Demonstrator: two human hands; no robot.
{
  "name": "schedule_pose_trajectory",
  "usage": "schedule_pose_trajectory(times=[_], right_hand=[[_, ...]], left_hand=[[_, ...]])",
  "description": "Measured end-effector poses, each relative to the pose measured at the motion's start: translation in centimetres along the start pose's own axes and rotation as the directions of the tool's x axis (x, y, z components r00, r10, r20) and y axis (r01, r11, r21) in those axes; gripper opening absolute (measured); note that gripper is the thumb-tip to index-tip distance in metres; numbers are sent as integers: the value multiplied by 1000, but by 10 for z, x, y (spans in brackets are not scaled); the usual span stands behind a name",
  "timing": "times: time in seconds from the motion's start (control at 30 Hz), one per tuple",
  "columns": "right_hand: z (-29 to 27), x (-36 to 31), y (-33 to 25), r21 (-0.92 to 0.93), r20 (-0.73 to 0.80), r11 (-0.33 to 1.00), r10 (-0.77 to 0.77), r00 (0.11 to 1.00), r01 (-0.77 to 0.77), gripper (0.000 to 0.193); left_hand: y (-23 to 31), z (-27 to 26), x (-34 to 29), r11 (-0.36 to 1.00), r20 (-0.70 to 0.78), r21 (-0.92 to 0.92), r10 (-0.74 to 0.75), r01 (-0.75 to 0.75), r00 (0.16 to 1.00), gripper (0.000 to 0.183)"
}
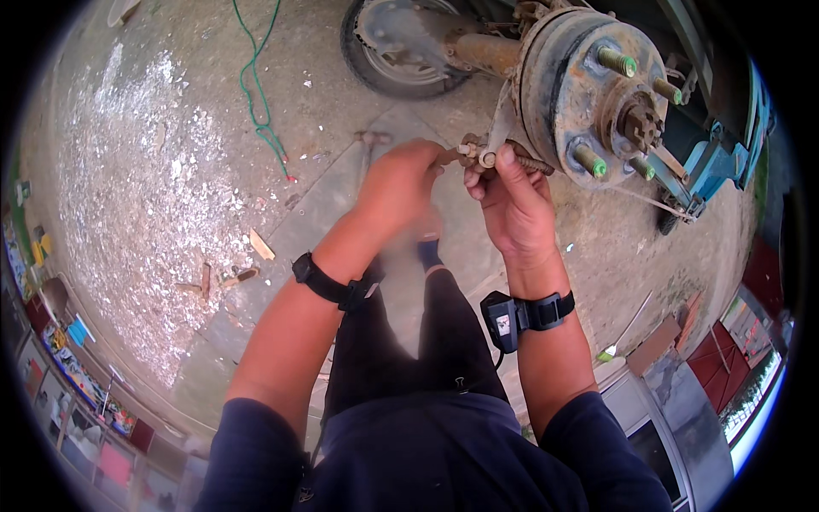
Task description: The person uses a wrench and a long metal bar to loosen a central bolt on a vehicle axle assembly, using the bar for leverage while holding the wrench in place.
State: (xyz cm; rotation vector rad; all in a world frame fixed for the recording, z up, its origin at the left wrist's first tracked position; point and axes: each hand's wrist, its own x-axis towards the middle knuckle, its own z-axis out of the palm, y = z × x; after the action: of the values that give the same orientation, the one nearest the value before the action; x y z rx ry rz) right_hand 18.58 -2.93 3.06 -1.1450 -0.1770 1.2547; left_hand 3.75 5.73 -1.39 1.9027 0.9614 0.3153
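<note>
Your right hand (522, 200) pinches the lever's (500, 126) end, beside the drum (589, 94). Your left hand's (403, 179) fingers are narrow at the bolt (465, 149); cannot tell if gripping. Step: apparently hand-adjusting the linkage. Next move calls for a steady right hold.

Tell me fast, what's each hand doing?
Left hand: at the rusty fitting; whether closed can't be told.
Right hand: closed, holding the metal lever.

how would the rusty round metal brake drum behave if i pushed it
The rusty round metal brake drum looks thick, so it is probably heavy. Joined to the rusty brown axle tube, it may turn rather than slide. Its rough face suggests little slipperiness.
</note>
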Motion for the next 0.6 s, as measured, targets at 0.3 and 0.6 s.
schedule_pose_trajectory(times=[0.3,0.6], right_hand=[[8,-2,-4,3,-34,1000,1,999,-1,21],[7,-1,0,1,-26,1000,9,1000,-9,18]], left_hand=[[-12,-5,44,970,-246,163,216,-180,945,22],[-30,-8,25,950,-60,308,73,-51,996,20]])
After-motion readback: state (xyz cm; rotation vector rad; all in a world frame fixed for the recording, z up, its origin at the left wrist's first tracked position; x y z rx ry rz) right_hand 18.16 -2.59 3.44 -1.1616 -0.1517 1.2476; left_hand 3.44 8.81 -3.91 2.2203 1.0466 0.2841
